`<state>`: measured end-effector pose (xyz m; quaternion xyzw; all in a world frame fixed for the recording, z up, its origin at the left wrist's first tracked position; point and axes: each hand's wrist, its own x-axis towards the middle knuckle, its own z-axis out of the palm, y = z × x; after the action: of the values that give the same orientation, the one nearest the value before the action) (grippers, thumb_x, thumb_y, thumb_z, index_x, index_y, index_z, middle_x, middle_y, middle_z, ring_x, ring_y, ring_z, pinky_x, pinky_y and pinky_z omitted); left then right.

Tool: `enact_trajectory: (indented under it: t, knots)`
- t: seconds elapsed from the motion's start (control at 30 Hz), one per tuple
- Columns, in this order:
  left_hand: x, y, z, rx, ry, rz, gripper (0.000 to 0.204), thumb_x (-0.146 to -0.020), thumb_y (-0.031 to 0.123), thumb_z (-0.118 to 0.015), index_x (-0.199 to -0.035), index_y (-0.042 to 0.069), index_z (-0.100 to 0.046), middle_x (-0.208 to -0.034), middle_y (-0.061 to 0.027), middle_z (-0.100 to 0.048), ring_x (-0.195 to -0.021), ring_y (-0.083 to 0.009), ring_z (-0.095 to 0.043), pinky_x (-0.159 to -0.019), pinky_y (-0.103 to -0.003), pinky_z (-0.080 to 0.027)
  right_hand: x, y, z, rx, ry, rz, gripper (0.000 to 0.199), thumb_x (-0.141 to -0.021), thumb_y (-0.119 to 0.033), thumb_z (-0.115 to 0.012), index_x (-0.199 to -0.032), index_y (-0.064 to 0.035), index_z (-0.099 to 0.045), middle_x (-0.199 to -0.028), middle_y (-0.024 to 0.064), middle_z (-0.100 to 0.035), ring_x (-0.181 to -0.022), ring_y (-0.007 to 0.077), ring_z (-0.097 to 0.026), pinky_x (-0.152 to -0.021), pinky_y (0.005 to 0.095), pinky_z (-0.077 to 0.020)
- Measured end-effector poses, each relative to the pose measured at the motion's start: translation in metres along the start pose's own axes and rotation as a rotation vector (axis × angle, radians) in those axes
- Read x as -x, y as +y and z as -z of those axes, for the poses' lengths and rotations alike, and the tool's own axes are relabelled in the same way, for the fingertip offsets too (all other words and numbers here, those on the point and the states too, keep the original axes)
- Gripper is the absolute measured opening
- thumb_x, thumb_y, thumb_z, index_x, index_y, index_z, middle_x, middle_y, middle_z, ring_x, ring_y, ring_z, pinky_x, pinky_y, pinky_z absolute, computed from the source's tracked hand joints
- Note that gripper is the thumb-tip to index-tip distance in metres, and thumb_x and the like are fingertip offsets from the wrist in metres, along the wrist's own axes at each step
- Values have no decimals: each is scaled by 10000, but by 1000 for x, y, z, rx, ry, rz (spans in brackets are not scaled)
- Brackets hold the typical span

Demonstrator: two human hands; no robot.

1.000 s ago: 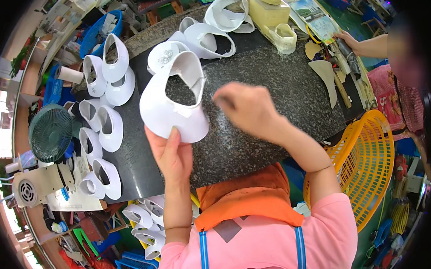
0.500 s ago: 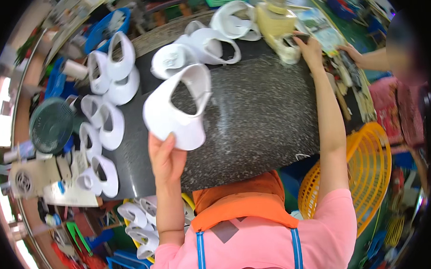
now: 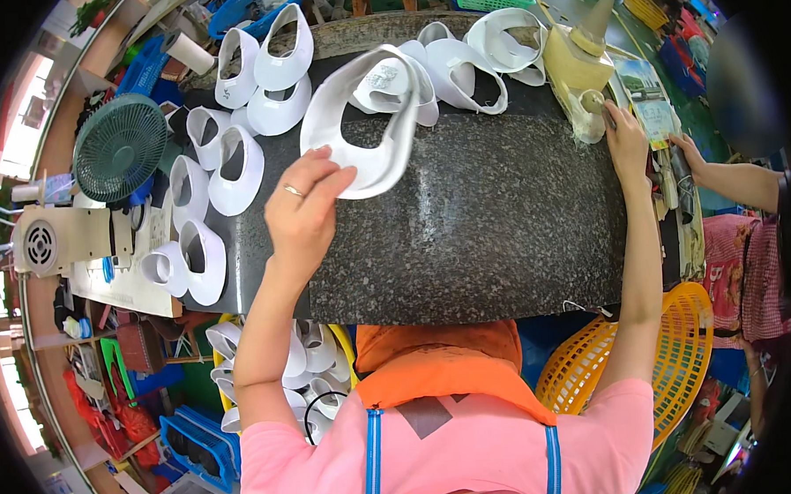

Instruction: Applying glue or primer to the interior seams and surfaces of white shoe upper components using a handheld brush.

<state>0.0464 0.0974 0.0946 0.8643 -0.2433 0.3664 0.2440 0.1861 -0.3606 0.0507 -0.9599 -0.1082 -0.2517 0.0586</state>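
My left hand pinches the lower edge of a white visor-shaped piece with an oval opening, lifting it above the dark speckled tabletop. My right hand reaches to the far right. Its fingers are closed on what looks like a short-handled brush, its round end against the spout of a cream-coloured pot; the bristles do not show. Similar white pieces stand in a row along the far side. Several more line the left side.
A green fan and a beige machine stand at the left. Beneath the table's near edge are a bin of white pieces and a yellow basket. Another person's hand is by dark tools at the right.
The view has shifted, so the table appears further right. My left hand has turned the white piece, which now shows more of its inner side. My right hand remains by the pot.
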Motion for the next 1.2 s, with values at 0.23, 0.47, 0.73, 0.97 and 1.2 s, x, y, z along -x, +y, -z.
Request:
enact_trajectory:
  t: [0.23,0.47,0.73,0.97,1.2]
  knots:
    - [71,-40,-38,-159,-72,-50,232,-599,-39,-606,-808,56,-641,-918,-83,-595,-874,-302,-589,-757,-364,-509,20,-32,19,-117,279,-272,353,-837,-147,-546,-1184,-89,-523,-816,128,-639,-732,258,-642,-581,305,-486]
    - [105,-34,-29,-239,-223,-9,216,-678,51,-580,-891,48,-616,-965,-81,-581,-987,-261,-568,-792,-338,-507,28,-182,59,-1673,-491,-509,298,-811,-125,-611,-1051,50,-583,-905,114,-649,-662,130,-621,-576,261,-515]
    - [110,-30,-28,-203,-174,85,156,-662,21,-609,-812,63,-600,-870,-62,-526,-872,-253,-570,-655,-330,-503,21,-326,-25,-1071,-434,358,150,-759,-81,-609,-890,-17,-645,-785,154,-621,-731,305,-607,-668,362,-485]
    - [124,-28,-14,-156,-257,94,227,-668,48,-577,-891,34,-617,-896,-76,-518,-912,-253,-547,-673,-314,-511,32,-331,-37,-951,-301,491,244,-697,-1,-636,-939,-33,-647,-888,124,-627,-816,293,-607,-713,357,-482]
    - [127,-32,-15,-130,-219,126,146,-679,28,-603,-822,34,-573,-848,-85,-515,-864,-267,-556,-653,-327,-507,13,-324,-24,-1096,-692,552,222,-705,-29,-665,-924,3,-656,-839,126,-645,-771,235,-620,-701,314,-484]
